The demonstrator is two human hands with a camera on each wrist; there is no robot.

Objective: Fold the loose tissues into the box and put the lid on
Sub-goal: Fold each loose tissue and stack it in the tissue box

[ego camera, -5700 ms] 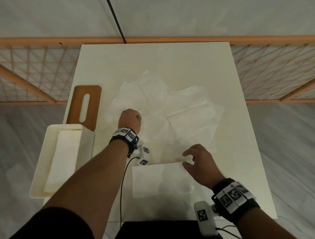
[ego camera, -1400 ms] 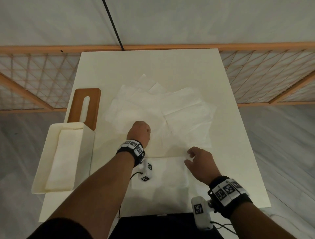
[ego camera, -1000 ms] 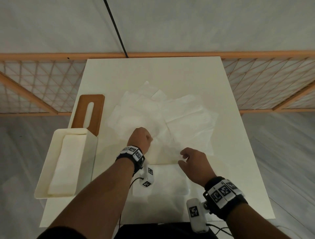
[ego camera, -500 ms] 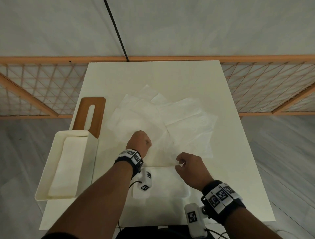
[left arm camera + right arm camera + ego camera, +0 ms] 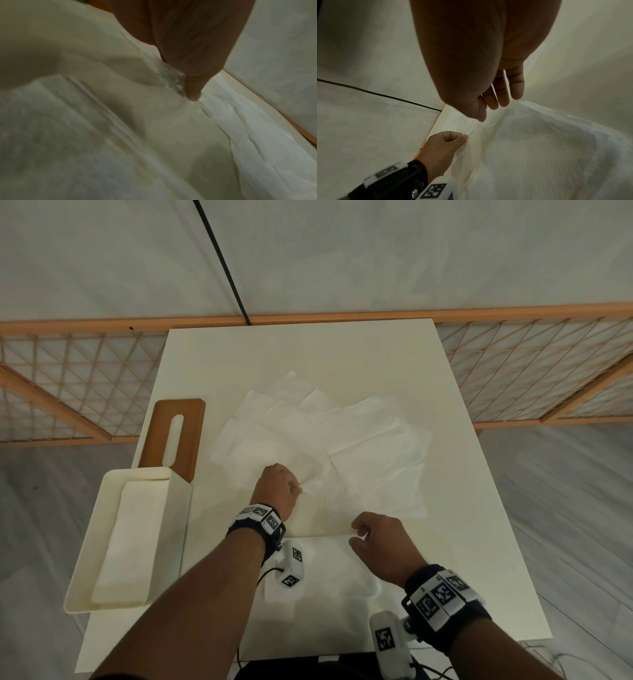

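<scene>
Loose white tissues (image 5: 370, 450) lie overlapping across the middle of the table. My left hand (image 5: 298, 489) is curled at the pile's near edge and pinches a bunched bit of tissue (image 5: 169, 78) under its thumb. One folded tissue (image 5: 329, 570) lies flat near the front edge. My right hand (image 5: 356, 534) hovers over its far right corner with loosely bent fingers and holds nothing. The open white box (image 5: 102, 542) stands at the left with folded tissues (image 5: 126, 542) inside. The brown slotted lid (image 5: 174, 436) lies just behind it.
The white table (image 5: 308, 354) ends close behind the pile. A wooden lattice rail (image 5: 85, 392) runs along its far side. The box overhangs the table's left edge. Grey floor shows on both sides. A black cable (image 5: 222, 261) crosses the floor beyond.
My right hand has lifted its fingers off the folded tissue and shifted left. My left hand keeps its pinch and has drawn the tissue slightly nearer. The head view has tilted.
</scene>
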